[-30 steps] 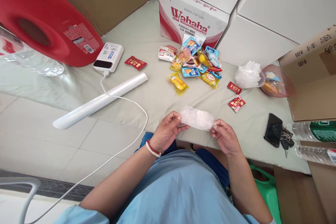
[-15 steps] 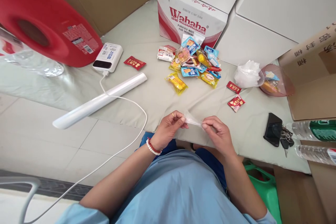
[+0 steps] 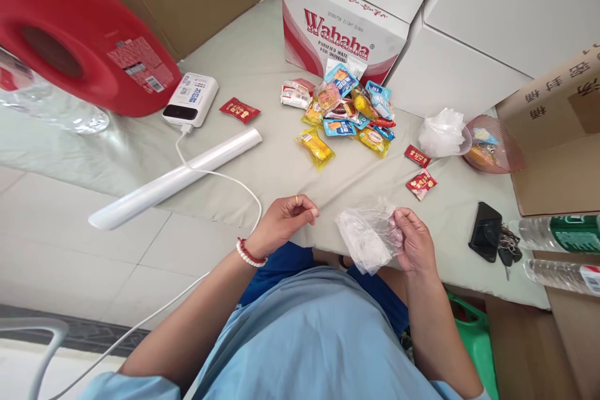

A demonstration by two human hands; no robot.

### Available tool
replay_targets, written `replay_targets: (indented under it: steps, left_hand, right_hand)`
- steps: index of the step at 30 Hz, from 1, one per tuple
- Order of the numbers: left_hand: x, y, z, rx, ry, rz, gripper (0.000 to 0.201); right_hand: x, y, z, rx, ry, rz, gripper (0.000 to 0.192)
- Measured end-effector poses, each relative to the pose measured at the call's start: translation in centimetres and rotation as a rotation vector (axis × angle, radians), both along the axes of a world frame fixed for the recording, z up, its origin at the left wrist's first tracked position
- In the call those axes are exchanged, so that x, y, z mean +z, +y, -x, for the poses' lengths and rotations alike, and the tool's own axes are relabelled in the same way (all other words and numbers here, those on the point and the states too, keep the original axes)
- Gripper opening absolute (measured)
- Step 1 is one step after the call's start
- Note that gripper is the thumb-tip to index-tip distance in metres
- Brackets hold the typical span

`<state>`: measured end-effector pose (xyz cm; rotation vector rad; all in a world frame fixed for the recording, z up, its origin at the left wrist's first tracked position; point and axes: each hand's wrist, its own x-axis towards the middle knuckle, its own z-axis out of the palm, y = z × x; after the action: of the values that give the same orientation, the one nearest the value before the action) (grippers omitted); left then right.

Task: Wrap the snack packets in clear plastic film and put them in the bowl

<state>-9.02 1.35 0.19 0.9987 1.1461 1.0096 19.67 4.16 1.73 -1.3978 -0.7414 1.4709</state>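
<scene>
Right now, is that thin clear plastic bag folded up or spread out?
Spread out. The clear plastic bag hangs loose and crumpled from the right hand; the left hand is off it.

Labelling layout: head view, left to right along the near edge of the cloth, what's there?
left hand → clear plastic bag → right hand → black phone → keys → water bottles
</scene>
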Motion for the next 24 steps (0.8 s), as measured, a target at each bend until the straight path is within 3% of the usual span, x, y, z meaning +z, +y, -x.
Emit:
replay_targets:
  steps: [3,7,10,12,17,24]
  left_hand:
    - [0.6,-0.4,-1.3,0.017,-0.085,0.128,0.053]
    - [0.9,-1.3,-6.0,0.033,-0.377,0.325,0.078]
    - [0.8,-1.0,-9.0,0.06,-0.559,0.291,0.098]
    - [0.7,-0.4,-9.7,0.063,-0.64,0.26,0.092]
    - [0.4,0.5,-7.7,-0.002,-0.603,0.281,0.051]
    - [0.0,0.5,-4.2,-0.103,-0.414,0.262,0.048]
  right_hand:
    - [0.4,-0.5,0.5,0.046,0.126,-0.065,0.034]
    - [1.0,-1.8,2.4,0.189,0.266,-0.171,0.034]
    - [1.1,-2.8,3.6,0.396,0.227,-0.176,0.039]
    - [1.2,-3.2,3.7,0.476,0.178,-0.182,0.041]
    - [1.3,-2.8,1.7,0.346,0.08,-0.221,0.038]
    - [1.0,-1.6,-1.1,0.146,0.108,-0.244,0.029]
